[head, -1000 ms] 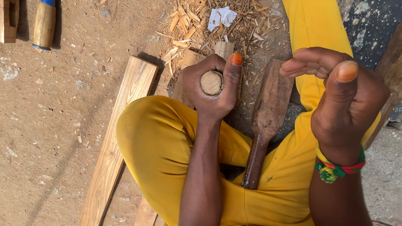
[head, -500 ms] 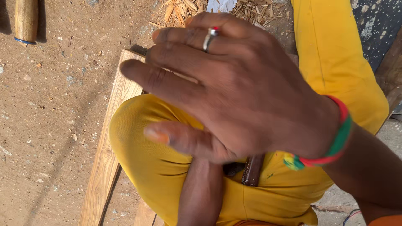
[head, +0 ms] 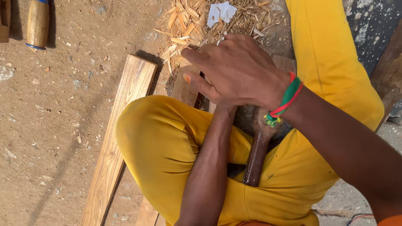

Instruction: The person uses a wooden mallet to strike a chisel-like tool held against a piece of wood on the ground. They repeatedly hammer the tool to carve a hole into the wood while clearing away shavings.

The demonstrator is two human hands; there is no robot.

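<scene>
The right hand (head: 238, 71) lies palm-down over the left hand, fingers spread and curved, a ring on 1 finger and a red-and-green wristband (head: 284, 98) at the wrist. It covers the left hand completely; only the left forearm (head: 209, 167) shows, rising from below between the knees, so I cannot tell whether the left hand is clenched or what it grips. Whether the right hand is grasping anything under its palm is also hidden.

Just below the right wrist, a dark wooden mallet (head: 257, 155) lies in the lap of the yellow trousers (head: 159, 142), its handle pointing down toward the person. Under the fingertips a short wooden block (head: 184, 88) stands on the ground. To the left of the hands a long pale plank (head: 117, 138) lies on the dirt floor. Beyond the fingers there is a heap of wood shavings (head: 188, 21) with a scrap of white paper (head: 222, 11). Far up to the left a wooden tool handle (head: 37, 23) rests on the dirt.
</scene>
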